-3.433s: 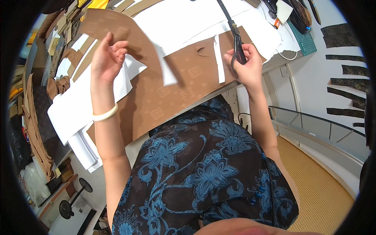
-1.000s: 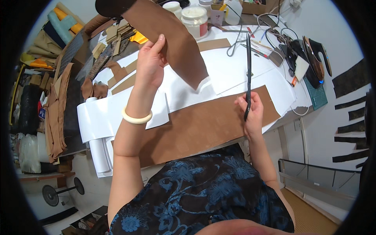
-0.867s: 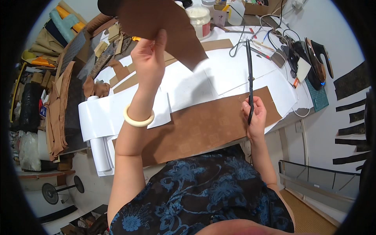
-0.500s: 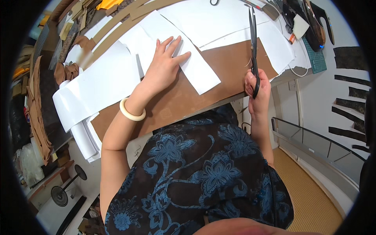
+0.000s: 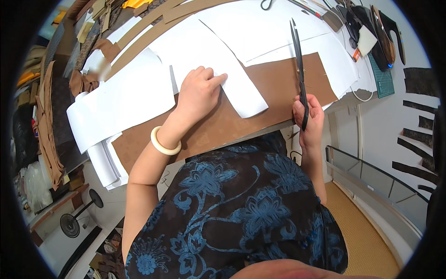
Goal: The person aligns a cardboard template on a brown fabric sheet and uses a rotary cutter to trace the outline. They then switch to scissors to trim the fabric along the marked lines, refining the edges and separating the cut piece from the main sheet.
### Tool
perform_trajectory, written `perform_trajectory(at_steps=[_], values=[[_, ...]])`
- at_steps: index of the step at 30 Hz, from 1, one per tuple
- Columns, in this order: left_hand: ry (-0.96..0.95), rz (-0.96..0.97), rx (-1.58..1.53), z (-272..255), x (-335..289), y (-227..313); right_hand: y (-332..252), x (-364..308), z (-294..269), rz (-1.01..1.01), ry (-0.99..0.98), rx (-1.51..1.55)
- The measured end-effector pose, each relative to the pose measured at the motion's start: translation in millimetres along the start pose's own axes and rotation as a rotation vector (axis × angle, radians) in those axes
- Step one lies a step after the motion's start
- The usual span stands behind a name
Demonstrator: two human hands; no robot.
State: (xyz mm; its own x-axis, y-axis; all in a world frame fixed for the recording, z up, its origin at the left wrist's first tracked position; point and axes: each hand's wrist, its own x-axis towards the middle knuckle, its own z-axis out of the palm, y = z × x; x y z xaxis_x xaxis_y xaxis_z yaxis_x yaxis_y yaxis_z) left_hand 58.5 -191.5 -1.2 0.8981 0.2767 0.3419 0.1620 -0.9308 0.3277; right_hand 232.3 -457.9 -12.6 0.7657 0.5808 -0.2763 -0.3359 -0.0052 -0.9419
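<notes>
My left hand (image 5: 200,90), with a cream bangle (image 5: 162,143) on its wrist, is closed, thumb and curled fingers pinching the edge of a white paper strip (image 5: 244,95). The strip's near end bends up slightly over a brown leather sheet (image 5: 283,83), which lies along the table's near edge. My right hand (image 5: 310,122) is wrapped round the handles of long black scissors (image 5: 299,63), their blades pointing away from me, nearly together, above the sheet's right part. What the left fingertips press underneath is hidden.
White paper (image 5: 125,90) partly covers the leather at left, above a paper roll (image 5: 102,165). Long tan strips (image 5: 139,32) lie at the far left. At the far right are an iron-like tool (image 5: 381,39), a green cutting mat (image 5: 382,79) and a white cable (image 5: 362,96).
My left hand has gone from spread flat on the paper strip to closed on its edge. The strip's near end has bent up. The scissors stay in my right hand.
</notes>
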Motion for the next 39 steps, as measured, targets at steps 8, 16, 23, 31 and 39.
perform_trajectory(at_steps=[8,16,23,31,39], values=[[0.006,-0.041,-0.038,0,-2,0,-3,4,1,-0.049,-0.021,-0.002],[0.77,-0.515,-1.413,-88,55,-30,-15,13,6,-0.123,-0.038,-0.004],[0.941,-0.927,-1.738,-82,56,-57,-5,17,31,-0.101,-0.054,0.003],[0.714,-0.973,-2.134,-61,32,-49,0,52,106,-0.116,-0.192,-0.07],[0.493,-0.421,-2.579,-60,-4,-79,-1,52,139,-0.07,-0.227,0.107]])
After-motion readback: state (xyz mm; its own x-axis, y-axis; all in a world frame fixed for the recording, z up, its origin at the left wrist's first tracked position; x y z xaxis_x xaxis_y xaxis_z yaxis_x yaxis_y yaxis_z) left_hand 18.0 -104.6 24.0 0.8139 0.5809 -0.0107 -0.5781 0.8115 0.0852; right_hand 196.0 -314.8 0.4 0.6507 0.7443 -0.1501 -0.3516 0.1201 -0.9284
